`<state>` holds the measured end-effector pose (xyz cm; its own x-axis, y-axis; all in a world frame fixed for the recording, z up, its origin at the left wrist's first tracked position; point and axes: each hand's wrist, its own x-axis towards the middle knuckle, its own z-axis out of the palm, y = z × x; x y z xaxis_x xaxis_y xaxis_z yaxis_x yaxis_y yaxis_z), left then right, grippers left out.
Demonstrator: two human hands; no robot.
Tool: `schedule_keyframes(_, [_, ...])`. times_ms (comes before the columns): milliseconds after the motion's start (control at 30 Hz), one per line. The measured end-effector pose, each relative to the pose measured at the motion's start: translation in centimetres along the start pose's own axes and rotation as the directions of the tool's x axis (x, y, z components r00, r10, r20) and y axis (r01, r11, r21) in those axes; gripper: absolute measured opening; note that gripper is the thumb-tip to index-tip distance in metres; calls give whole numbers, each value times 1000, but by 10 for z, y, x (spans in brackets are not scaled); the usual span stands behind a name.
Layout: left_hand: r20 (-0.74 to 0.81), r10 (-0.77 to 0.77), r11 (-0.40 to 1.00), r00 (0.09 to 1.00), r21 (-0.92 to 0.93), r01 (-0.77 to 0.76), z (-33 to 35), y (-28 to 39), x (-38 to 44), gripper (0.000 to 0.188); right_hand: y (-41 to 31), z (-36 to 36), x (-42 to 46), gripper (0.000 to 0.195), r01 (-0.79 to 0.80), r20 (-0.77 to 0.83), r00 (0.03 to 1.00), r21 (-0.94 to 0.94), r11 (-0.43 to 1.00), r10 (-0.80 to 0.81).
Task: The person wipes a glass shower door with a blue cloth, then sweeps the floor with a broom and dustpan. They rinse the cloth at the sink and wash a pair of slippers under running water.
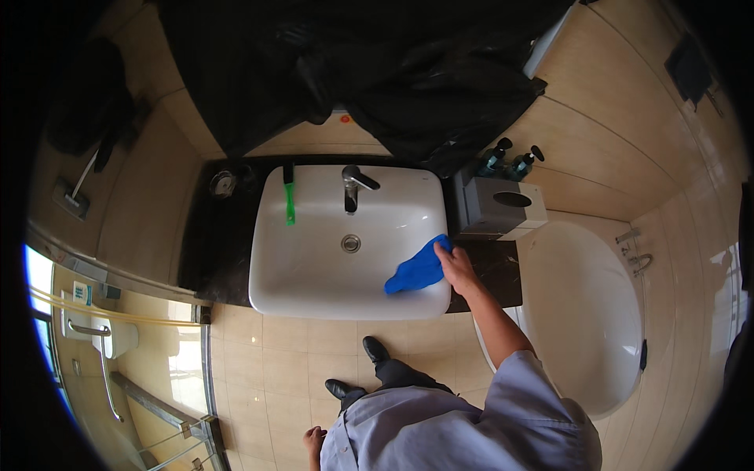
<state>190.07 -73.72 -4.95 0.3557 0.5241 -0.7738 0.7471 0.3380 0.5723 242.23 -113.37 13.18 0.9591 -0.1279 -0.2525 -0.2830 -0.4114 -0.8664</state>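
Note:
My right hand (458, 268) grips a blue cloth (417, 268) at the right rim of a white ceramic washbasin (312, 282). The cloth hangs down and to the left over the basin's sloping inner wall. My left hand (315, 438) is low beside my body, well away from the basin, its fingers curled; whether it holds anything is unclear. A green-handled brush (290, 203) with a dark head lies across the basin's upper left. At the back of the basin stands a chrome faucet (351, 185), with a round metal drain (351, 244) below it.
A dark stone counter (492, 268) surrounds the basin. To the right stand a grey tissue box (492, 206), two pump bottles (509, 159) and a white bathtub (580, 318). A glass dish (224, 183) sits at left. Black sheeting (353, 59) covers the wall behind.

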Motion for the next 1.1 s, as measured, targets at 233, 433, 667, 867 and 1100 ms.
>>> schedule_keyframes(233, [26, 18, 998, 1000, 56, -19, 12, 33, 1, 32, -46, -30, 58, 45, 312, -316, 906, 48, 949, -282])
schedule_keyframes(433, [3, -35, 999, 999, 11, 35, 16, 46, -9, 32, -30, 24, 118, 61, 320, -25, 917, -551, 771, -398])
schedule_keyframes(667, [-151, -144, 979, 978, -162, 120, 18, 41, -44, 27, -21, 66, 105, 82, 293, 83, 905, -833, 469, -417])
schedule_keyframes(867, [-114, -104, 994, 988, -32, 101, 6, -1, -55, 27, -30, 57, 97, 85, 316, 119, 899, -842, 437, -422])
schedule_keyframes(1100, [-87, -121, 992, 989, -37, 118, -12, -9, -39, 28, -15, 69, 54, 70, 479, 98, 738, -774, 415, -668])
